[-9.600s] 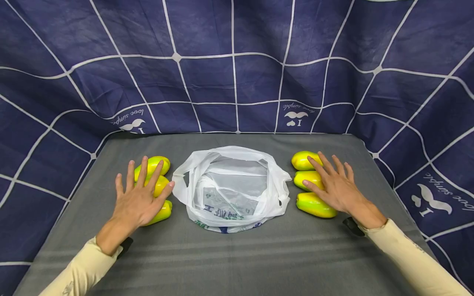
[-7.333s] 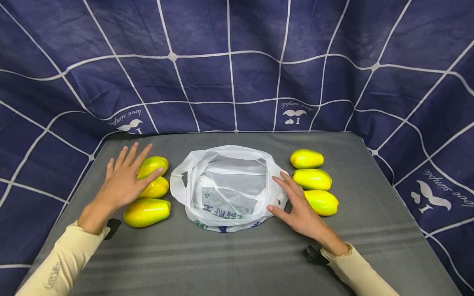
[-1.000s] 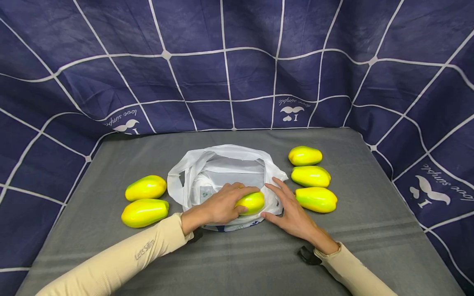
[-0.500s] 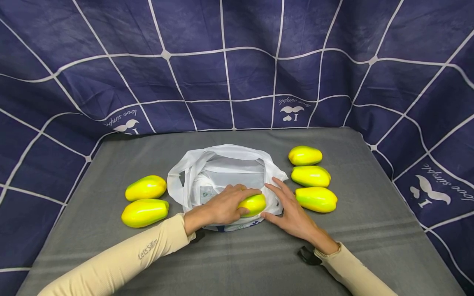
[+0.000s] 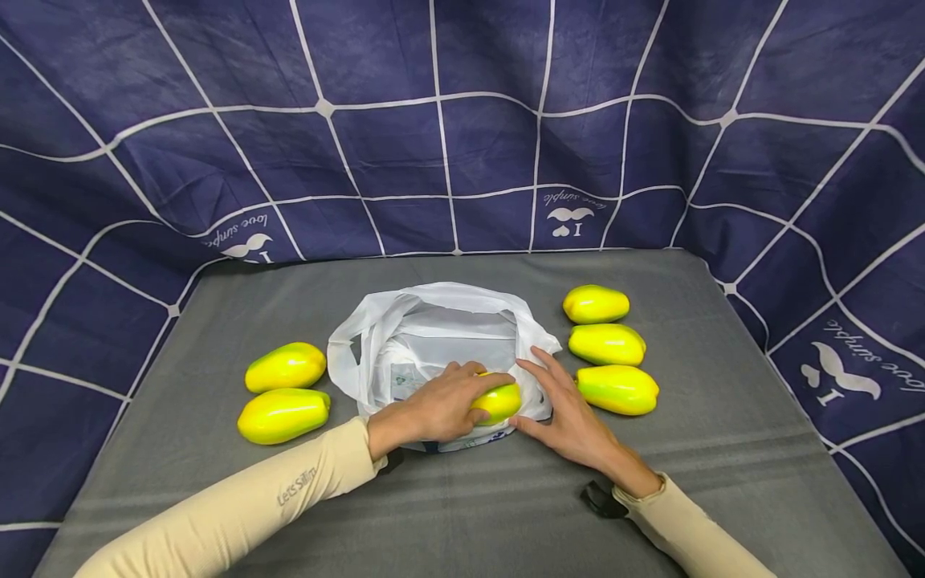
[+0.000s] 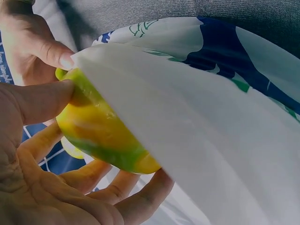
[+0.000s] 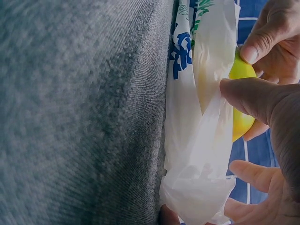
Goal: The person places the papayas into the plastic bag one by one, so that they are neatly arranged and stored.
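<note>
My left hand (image 5: 442,404) grips a yellow-green papaya (image 5: 497,402) at the mouth of a white plastic bag (image 5: 448,295), near its front right rim. In the left wrist view, thumb and fingers lie round the papaya (image 6: 105,129), and the bag's wall hides part of it. My right hand (image 5: 571,417) holds the bag's right side. In the right wrist view its thumb (image 7: 251,96) touches the bag's wall and its fingers (image 7: 255,176) lie about the bag's crumpled end. Two papayas (image 5: 285,368) lie left of the bag, and three papayas (image 5: 607,345) lie in a column on the right.
The things lie on a grey cloth-covered table (image 5: 448,522). A dark blue curtain (image 5: 390,152) with white grid lines stands along the back and both sides.
Since the early frames, the farthest left papaya has left its place and is in my left hand at the bag. Over the last second that hand shifts slightly right; my right hand stays still.
</note>
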`<state>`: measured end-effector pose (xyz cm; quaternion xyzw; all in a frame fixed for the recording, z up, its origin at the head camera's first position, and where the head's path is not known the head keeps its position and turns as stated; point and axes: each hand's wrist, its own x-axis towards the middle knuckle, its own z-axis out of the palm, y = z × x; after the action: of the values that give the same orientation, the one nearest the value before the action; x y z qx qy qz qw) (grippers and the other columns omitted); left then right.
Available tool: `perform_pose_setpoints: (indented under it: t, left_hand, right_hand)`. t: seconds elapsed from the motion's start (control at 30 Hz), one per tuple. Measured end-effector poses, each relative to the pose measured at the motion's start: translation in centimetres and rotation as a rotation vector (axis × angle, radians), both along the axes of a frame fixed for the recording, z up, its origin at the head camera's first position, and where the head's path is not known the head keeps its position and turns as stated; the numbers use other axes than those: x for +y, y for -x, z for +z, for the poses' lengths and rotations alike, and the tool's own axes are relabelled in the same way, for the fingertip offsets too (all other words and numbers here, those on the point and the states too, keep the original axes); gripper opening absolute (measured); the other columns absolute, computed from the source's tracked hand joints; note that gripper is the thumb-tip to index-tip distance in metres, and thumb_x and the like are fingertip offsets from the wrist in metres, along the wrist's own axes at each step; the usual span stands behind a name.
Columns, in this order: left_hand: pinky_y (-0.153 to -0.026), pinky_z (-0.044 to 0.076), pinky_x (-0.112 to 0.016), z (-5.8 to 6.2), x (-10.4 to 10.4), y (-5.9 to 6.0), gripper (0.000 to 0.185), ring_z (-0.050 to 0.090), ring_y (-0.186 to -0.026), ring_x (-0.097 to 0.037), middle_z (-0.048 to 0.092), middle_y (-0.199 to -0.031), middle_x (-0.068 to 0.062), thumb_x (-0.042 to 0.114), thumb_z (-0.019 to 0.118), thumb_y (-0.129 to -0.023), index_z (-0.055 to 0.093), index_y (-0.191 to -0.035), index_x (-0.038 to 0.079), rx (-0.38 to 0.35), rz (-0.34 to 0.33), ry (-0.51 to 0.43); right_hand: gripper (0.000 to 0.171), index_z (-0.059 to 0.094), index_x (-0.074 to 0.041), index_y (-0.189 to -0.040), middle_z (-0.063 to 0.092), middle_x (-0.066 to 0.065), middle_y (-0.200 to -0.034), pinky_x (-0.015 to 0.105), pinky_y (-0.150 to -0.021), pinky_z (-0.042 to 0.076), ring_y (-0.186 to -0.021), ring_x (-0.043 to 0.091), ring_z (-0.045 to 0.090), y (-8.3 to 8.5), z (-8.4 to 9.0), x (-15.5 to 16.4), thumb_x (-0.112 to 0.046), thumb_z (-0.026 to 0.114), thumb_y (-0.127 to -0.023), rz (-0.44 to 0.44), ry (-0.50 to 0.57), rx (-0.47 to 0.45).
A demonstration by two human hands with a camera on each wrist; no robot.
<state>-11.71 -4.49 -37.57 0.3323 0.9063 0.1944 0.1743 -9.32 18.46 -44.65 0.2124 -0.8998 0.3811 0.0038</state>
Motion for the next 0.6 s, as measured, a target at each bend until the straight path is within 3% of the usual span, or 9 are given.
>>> perform_pose_setpoints:
  t: [0.3, 0.6]
  left_hand:
    - [-0.100, 0.048, -0.049, 0.09, 0.09, 0.01, 0.059, 0.054, -0.120, -0.038, 0.048, -0.147, -0.019, 0.007, 0.066, -0.094, 0.049, -0.148, 0.022, 0.002, -0.023, 0.005]
    - [-0.095, 0.050, -0.044, 0.05, 0.09, 0.06, 0.059, 0.057, -0.109, -0.031, 0.052, -0.138, -0.015, 0.002, 0.066, -0.093, 0.050, -0.147, 0.020, 0.010, -0.039, -0.011]
  right_hand:
    - [0.080, 0.041, -0.016, -0.152, 0.022, 0.012, -0.164, 0.063, -0.112, 0.032, -0.148, 0.036, 0.029, -0.01, 0.05, 0.00, -0.030, 0.081, -0.085, -0.001, 0.002, -0.002]
    - [0.079, 0.042, -0.014, -0.152, 0.022, 0.013, -0.164, 0.063, -0.112, 0.032, -0.148, 0.036, 0.029, -0.03, 0.14, -0.06, -0.029, 0.081, -0.085, -0.001, 0.002, -0.001]
